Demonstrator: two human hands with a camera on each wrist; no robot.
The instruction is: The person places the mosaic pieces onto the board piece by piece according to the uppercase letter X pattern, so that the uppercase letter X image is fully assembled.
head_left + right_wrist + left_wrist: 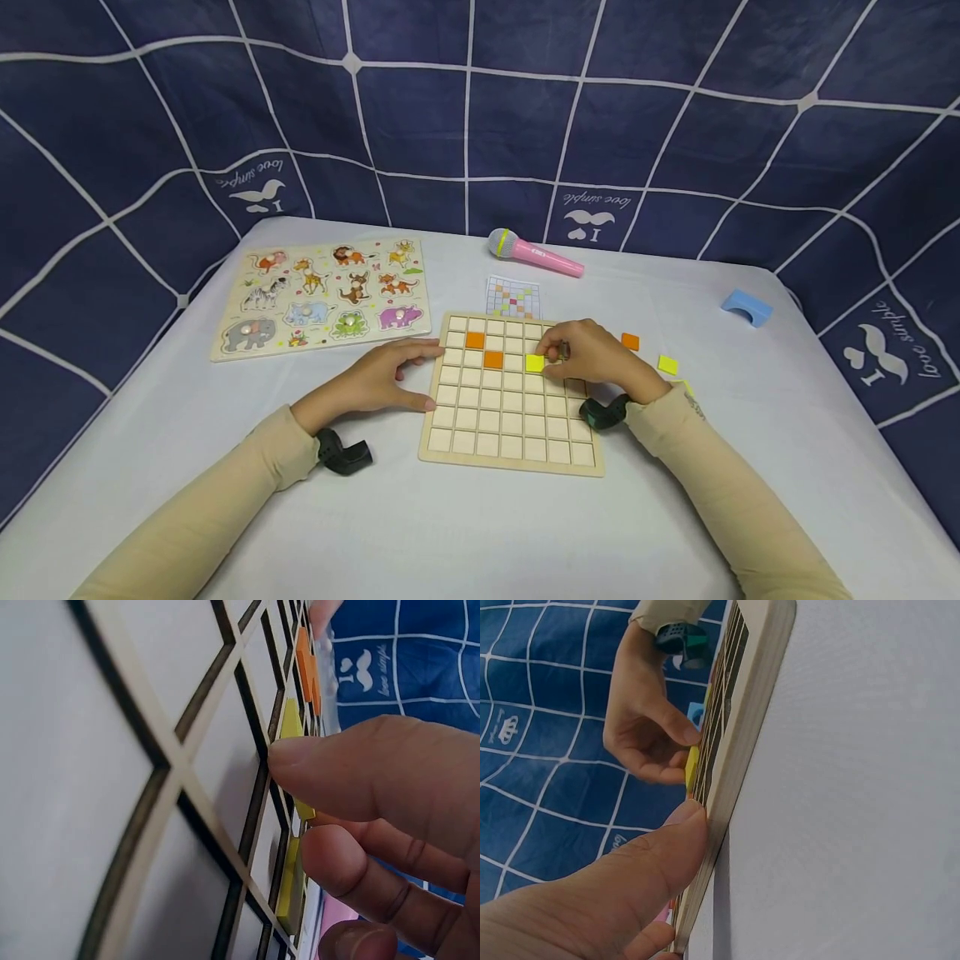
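Observation:
A square wooden grid board [512, 471] lies on the table, with two orange tiles [475, 340] in its upper left cells. My right hand [596, 358] is over the board's upper right, thumb and fingertips pinching a yellow tile [535, 363] at one cell. The right wrist view shows the thumb against that yellow tile [291, 720], while a second yellow tile [291, 892] sits on the grid under the fingers. At the board's left edge my left hand [375, 379] rests with thumb and fingers spread apart, the thumb [656, 859] touching the rim.
A printed colour-grid card [513, 297] lies partly behind the board. Beyond it is a pink toy microphone [543, 257]. An animal peg puzzle [322, 292] lies at the left. Rightward are a loose orange tile [630, 342], a yellow tile [667, 364] and a blue arch block [747, 307].

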